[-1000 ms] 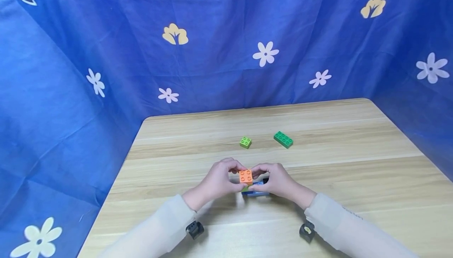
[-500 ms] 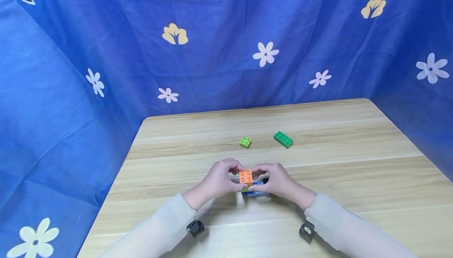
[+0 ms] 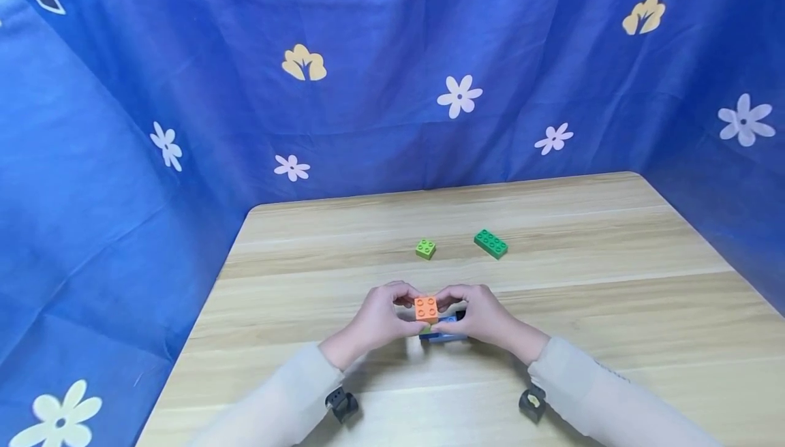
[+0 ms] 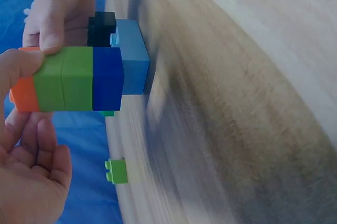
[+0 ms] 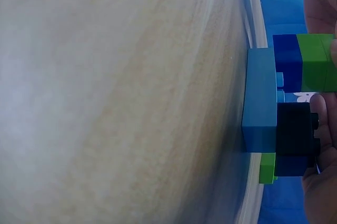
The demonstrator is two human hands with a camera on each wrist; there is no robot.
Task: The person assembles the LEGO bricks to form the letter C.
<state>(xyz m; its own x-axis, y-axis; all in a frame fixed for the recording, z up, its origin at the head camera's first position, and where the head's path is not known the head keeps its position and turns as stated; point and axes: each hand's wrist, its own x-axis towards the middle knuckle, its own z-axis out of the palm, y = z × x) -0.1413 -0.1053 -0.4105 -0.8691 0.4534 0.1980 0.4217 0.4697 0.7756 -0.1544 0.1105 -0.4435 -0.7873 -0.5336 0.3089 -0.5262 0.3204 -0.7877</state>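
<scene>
Both hands pinch the top of one brick tower from opposite sides, seen from above in the head view. My left hand [image 3: 381, 316] has its thumb at the front and curled fingers behind. My right hand [image 3: 483, 315] mirrors it. On top sits an orange brick [image 3: 426, 309] with bare studs. Under it come two lime green bricks [image 4: 76, 79], then a dark blue brick [image 4: 108, 79]. That column stands on one end of a long light blue brick [image 5: 260, 100]. A black brick [image 5: 294, 129] sits on the other end, beneath my right hand.
Two loose bricks lie farther back on the wooden table [image 3: 294, 249]: a small lime green brick [image 3: 426, 249] and a longer green brick [image 3: 490, 244]. A blue patterned curtain [image 3: 368, 113] hangs around the table's back and sides.
The head view has tilted slightly. Both hands keep the same hold on the brick tower, and the left forearm has shifted a little to the right.
</scene>
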